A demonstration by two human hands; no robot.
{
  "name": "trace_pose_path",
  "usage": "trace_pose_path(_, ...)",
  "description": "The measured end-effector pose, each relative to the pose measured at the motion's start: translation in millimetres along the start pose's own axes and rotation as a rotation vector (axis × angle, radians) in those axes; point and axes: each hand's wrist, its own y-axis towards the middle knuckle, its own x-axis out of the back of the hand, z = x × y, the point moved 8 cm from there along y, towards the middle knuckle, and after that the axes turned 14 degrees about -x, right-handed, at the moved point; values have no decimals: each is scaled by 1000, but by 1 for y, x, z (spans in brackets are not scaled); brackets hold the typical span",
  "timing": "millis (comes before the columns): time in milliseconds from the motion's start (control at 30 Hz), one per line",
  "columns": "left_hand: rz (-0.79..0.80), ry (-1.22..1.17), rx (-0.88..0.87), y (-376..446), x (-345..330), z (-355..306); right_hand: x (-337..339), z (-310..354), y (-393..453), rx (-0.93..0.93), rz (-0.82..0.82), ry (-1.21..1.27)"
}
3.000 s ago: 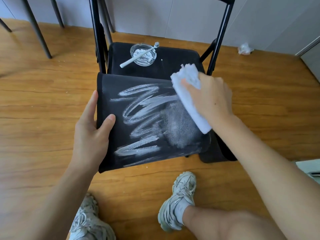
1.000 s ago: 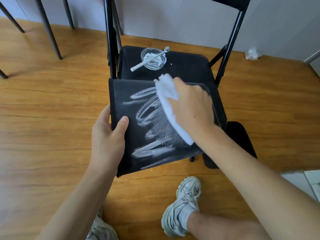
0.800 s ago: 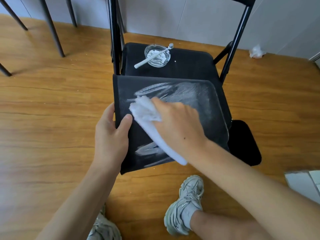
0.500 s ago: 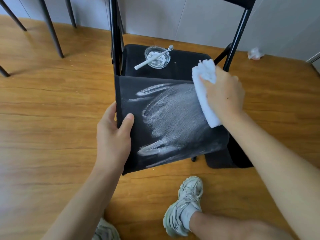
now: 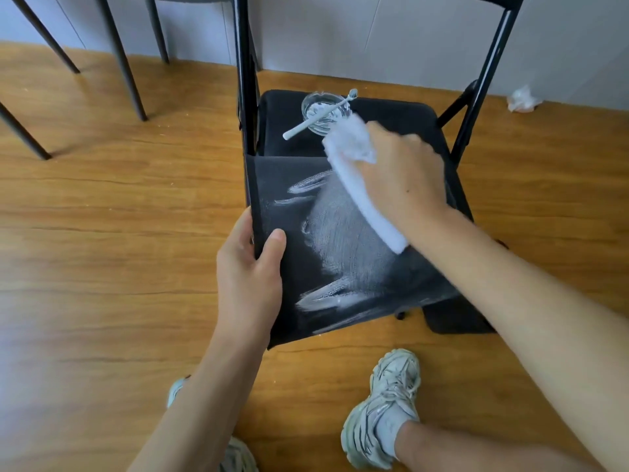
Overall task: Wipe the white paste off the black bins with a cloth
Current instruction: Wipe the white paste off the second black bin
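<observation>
1. On the front edge of a black chair [image 5: 401,124], a black bin [image 5: 289,185] rests with one flat side facing up, tilted toward the person.
2. Left hand [image 5: 250,277] grips the bin's left edge: thumb on the upper face, fingers curled round the side.
3. Right hand [image 5: 405,178] presses a white cloth [image 5: 357,185] on the bin's upper right part; the fingers curl over the bunched end, and the cloth's flat tail sticks out below the palm.
4. White paste [image 5: 340,243] lies smeared thin across the middle of the face, with thicker streaks near the upper left and along the lower edge.
5. Behind the bin, on the chair seat, stands a glass dish [image 5: 321,112] holding white paste, with a white toothbrush [image 5: 320,114] laid across it, its head toward the chair back.
6. Another black piece [image 5: 456,321] lies on the wood floor [image 5: 102,267] under the right forearm.
7. Two pale sneakers [image 5: 384,413] stand on the floor below the bin.
8. Crumpled white paper [image 5: 520,100] lies by the wall at far right.
</observation>
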Motion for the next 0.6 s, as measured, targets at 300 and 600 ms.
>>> trace_pose_path(300, 15, 52, -15, 1, 2, 0, -2, 63, -67, 275, 32, 15)
trace_pose_path(600, -14, 5, 39, -2, 0, -1, -10, 91, -3, 186, 42, 48)
